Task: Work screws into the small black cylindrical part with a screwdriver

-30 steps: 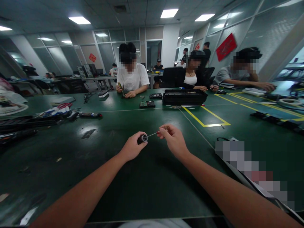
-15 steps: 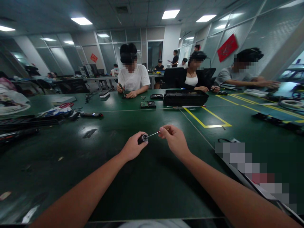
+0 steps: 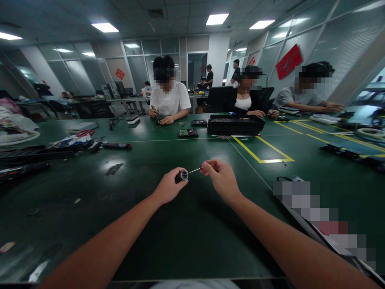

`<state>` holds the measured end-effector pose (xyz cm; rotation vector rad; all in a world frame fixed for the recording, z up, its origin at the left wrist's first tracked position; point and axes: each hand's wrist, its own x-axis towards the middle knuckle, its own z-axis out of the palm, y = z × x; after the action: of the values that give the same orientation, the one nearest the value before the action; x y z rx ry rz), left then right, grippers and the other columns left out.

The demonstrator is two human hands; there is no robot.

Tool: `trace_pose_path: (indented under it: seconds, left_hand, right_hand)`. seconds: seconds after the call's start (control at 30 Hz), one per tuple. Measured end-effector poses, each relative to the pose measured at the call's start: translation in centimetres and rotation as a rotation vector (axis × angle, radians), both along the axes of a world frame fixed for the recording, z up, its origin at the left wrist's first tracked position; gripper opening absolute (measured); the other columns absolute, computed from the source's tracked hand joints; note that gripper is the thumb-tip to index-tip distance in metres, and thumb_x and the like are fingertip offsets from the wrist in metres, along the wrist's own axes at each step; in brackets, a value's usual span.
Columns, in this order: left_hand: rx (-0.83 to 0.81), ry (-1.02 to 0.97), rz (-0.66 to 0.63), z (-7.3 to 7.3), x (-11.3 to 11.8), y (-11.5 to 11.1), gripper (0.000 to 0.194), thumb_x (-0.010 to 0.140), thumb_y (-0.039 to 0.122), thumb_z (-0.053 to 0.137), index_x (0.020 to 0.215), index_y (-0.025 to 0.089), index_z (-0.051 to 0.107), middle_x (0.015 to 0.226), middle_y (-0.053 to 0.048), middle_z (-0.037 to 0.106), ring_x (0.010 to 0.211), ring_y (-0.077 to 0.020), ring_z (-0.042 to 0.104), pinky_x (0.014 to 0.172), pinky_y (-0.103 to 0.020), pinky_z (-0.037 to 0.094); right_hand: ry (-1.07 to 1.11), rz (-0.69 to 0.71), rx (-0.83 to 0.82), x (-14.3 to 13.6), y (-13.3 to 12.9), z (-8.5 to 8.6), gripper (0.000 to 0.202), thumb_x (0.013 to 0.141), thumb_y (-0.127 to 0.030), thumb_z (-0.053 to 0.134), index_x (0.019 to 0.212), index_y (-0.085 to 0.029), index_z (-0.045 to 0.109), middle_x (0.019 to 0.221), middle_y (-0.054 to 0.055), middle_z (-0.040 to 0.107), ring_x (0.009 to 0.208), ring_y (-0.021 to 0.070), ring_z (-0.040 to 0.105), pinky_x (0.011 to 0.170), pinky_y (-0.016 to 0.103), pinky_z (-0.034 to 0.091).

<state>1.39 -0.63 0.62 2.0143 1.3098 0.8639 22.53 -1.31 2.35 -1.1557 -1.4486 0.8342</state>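
While a cylinder (image 3: pixel 181 177) is gripped by the fingers of the left hand (image 3: pixel 168 188) above the near tabletop (image 3: pixel 192 241), a thin rod (image 3: pixel 194 170) is pinched by those of the right hand (image 3: pixel 221 178), its left end pointed at the cylinder.

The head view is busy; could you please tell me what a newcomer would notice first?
At the centre, the left hand holds a dark cylindrical object while the right hand points a thin metal-shafted tool at its ringed end. Farther back sits a long black box; a tilted red poster hangs at upper right.
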Motion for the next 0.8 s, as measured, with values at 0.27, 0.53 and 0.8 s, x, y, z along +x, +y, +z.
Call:
trace_pose_path:
  seconds: [0.27,0.53,0.8]
  left_hand:
    - [0.107,-0.012,0.007,-0.6,-0.1,0.2,0.033,0.085,0.026,0.067,0.118,0.024,0.065,0.116,-0.004,0.066,0.108,-0.0212,0.060,0.098,-0.037,0.046]
    - [0.190,0.092,0.030,-0.7,-0.4,0.4,0.034,0.083,0.025,0.071,0.116,0.025,0.067,0.108,-0.003,0.067,0.103,-0.0211,0.060,0.092,-0.036,0.046]
    - [0.168,0.129,0.048,-0.6,-0.8,0.5,0.033,0.084,0.028,0.069,0.117,0.025,0.067,0.109,-0.004,0.067,0.103,-0.0224,0.059,0.092,-0.037,0.045]
  right_hand:
    - [-0.348,-0.140,0.040,0.3,-0.7,1.1,0.056,0.087,-0.065,0.053,0.055,-0.020,0.061,0.045,-0.002,0.049,0.043,0.0128,0.045,0.046,0.028,0.030]
    - [-0.449,-0.100,0.113,0.1,-0.9,1.2,0.046,0.088,-0.058,0.057,0.061,-0.021,0.060,0.051,-0.002,0.054,0.048,0.0134,0.048,0.049,0.028,0.032]
    - [-0.420,0.091,0.146,0.4,-0.8,1.3,0.017,0.088,-0.036,0.061,0.094,-0.023,0.069,0.083,0.003,0.073,0.073,0.0196,0.066,0.066,0.032,0.048]
